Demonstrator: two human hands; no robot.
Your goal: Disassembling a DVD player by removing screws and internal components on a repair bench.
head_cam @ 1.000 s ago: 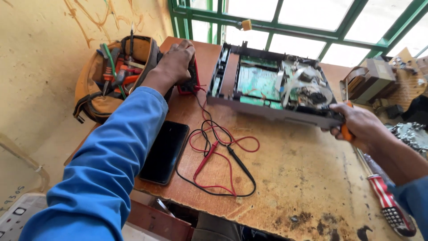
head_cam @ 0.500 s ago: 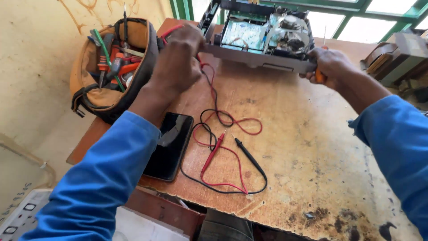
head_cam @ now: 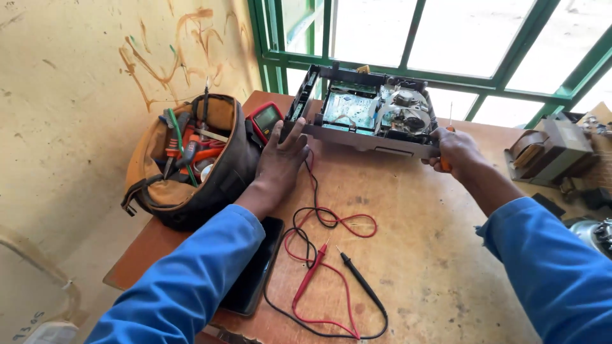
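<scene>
An opened disc player (head_cam: 370, 114), its cover off and its circuit board and drive showing, lies at the far side of the wooden table (head_cam: 421, 255). My left hand (head_cam: 280, 162) presses its fingers against the player's front left corner. My right hand (head_cam: 456, 150) grips the front right corner and also holds an orange-handled screwdriver (head_cam: 446, 137), its shaft pointing up. A red multimeter (head_cam: 266, 120) lies just left of the player. Its red and black leads (head_cam: 325, 255) trail over the table toward me.
A round tool bag (head_cam: 191, 165) full of screwdrivers and pliers sits at the left table edge. A dark phone (head_cam: 255, 271) lies under my left forearm. A transformer (head_cam: 548, 150) and other parts lie at the right. A green window frame (head_cam: 408, 70) stands behind.
My left hand has left the multimeter and come down onto the player's front left corner. The view has shifted, and the player now sits lower and more central in it.
</scene>
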